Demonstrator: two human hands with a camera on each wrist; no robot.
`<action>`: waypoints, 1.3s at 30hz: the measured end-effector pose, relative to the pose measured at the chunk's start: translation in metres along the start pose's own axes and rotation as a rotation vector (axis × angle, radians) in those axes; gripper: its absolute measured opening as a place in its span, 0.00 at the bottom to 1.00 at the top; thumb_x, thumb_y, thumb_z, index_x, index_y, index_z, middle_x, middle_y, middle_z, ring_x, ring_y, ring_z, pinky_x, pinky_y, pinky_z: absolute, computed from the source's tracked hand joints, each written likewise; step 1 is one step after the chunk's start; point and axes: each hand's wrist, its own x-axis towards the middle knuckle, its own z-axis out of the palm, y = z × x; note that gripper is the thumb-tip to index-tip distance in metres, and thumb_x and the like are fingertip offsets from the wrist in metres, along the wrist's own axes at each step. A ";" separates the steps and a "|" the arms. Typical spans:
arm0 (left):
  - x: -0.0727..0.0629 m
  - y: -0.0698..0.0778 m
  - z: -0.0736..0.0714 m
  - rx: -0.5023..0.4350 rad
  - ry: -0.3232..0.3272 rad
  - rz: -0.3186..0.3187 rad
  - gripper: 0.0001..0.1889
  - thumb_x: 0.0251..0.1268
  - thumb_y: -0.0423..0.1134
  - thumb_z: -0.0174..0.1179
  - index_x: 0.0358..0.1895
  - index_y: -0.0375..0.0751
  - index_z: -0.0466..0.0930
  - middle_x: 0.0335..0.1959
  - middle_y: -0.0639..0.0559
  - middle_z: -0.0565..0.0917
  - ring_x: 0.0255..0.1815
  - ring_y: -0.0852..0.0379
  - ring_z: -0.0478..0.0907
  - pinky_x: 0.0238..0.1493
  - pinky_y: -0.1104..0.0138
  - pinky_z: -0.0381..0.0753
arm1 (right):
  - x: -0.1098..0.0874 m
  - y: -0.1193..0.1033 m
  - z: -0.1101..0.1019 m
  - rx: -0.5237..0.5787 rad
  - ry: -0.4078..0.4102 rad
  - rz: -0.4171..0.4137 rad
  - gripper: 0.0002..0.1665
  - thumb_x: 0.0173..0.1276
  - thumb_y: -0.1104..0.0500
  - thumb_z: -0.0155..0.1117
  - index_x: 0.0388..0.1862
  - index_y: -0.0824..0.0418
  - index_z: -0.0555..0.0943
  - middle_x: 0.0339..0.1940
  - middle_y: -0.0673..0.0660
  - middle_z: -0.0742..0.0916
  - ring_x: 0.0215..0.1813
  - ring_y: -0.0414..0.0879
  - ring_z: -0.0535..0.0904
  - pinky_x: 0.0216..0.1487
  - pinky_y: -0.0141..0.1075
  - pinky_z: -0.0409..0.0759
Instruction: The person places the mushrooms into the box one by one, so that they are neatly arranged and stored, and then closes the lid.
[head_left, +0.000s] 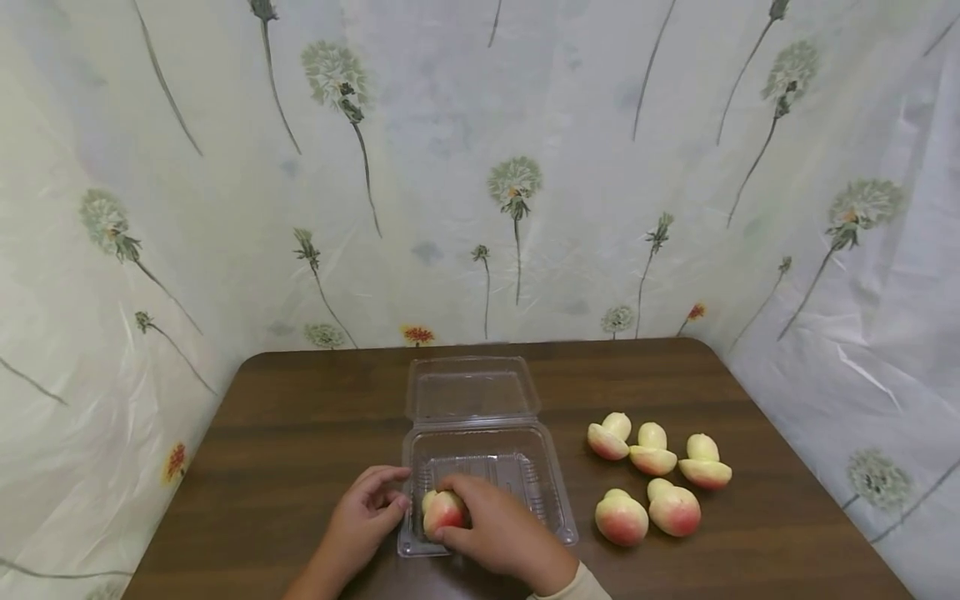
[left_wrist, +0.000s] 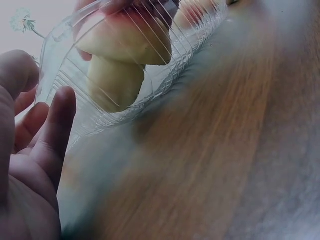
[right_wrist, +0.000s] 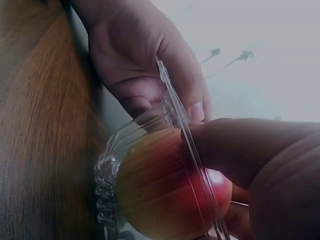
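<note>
In the head view a clear plastic clamshell box (head_left: 564, 500) lies on the table with its lid (head_left: 472, 392) folded back. My right hand (head_left: 502, 521) grips a mushroom-shaped piece (head_left: 442, 512), yellow with a red-tinged cap, low in the box's near left corner. Through the clear wall in the left wrist view, the mushroom (left_wrist: 117, 82) shows stem down, cap up. My left hand (head_left: 363, 512) is at the box's left side, fingers loosely bent, fingertips right at the rim. In the right wrist view my right thumb (right_wrist: 225, 145) lies over the red cap (right_wrist: 160, 185).
Several similar mushrooms stand or lie in two rows to the right of the box, including one at front (head_left: 621, 518) and one at back (head_left: 609, 437). The brown wooden table (head_left: 315, 417) meets a flower-printed curtain (head_left: 450, 167) behind.
</note>
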 end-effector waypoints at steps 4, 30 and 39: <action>0.000 0.000 0.000 -0.011 -0.007 -0.004 0.19 0.65 0.22 0.66 0.59 0.25 0.80 0.56 0.34 0.77 0.41 0.63 0.83 0.43 0.76 0.85 | 0.000 0.000 0.001 0.007 -0.016 -0.004 0.25 0.68 0.43 0.72 0.59 0.50 0.80 0.46 0.40 0.84 0.43 0.34 0.78 0.45 0.33 0.80; 0.002 0.002 0.000 -0.007 -0.007 -0.021 0.19 0.65 0.23 0.66 0.59 0.25 0.80 0.56 0.35 0.77 0.41 0.63 0.82 0.42 0.76 0.84 | 0.002 0.004 -0.006 0.116 -0.102 -0.046 0.32 0.77 0.38 0.62 0.69 0.57 0.78 0.58 0.46 0.85 0.56 0.37 0.79 0.58 0.39 0.81; 0.001 0.000 0.001 -0.003 0.005 -0.015 0.19 0.64 0.22 0.66 0.58 0.25 0.81 0.55 0.35 0.77 0.40 0.64 0.83 0.42 0.76 0.84 | 0.000 0.004 -0.006 0.102 -0.074 -0.003 0.36 0.78 0.38 0.58 0.74 0.59 0.74 0.70 0.54 0.82 0.70 0.51 0.78 0.69 0.51 0.79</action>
